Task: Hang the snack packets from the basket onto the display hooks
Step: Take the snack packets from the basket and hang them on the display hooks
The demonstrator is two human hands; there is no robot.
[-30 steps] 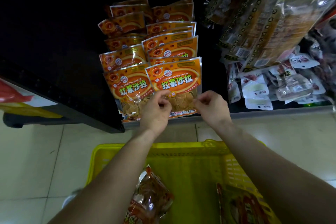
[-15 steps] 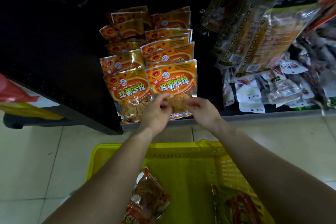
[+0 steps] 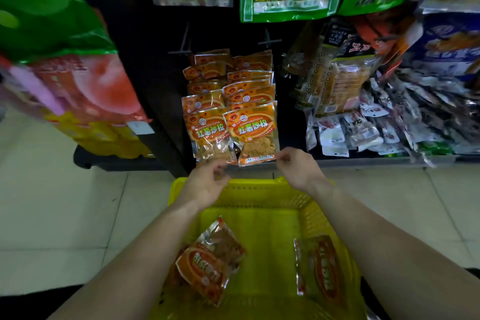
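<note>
The yellow basket (image 3: 235,186) holds an orange packet (image 3: 210,262) on the left and a second packet (image 3: 320,267) on the right. Above its far rim the left hand (image 3: 207,184) is loosely curled and holds nothing. The right hand (image 3: 298,169) has its curled fingertips (image 3: 282,157) at the lower corner of the front hanging packet (image 3: 252,135); I cannot tell if it grips it.

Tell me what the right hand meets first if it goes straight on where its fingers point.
The front right orange packet: the right hand points at its lower right corner, just ahead of the fingertips. Depth is unclear, so they may already touch it.
</note>
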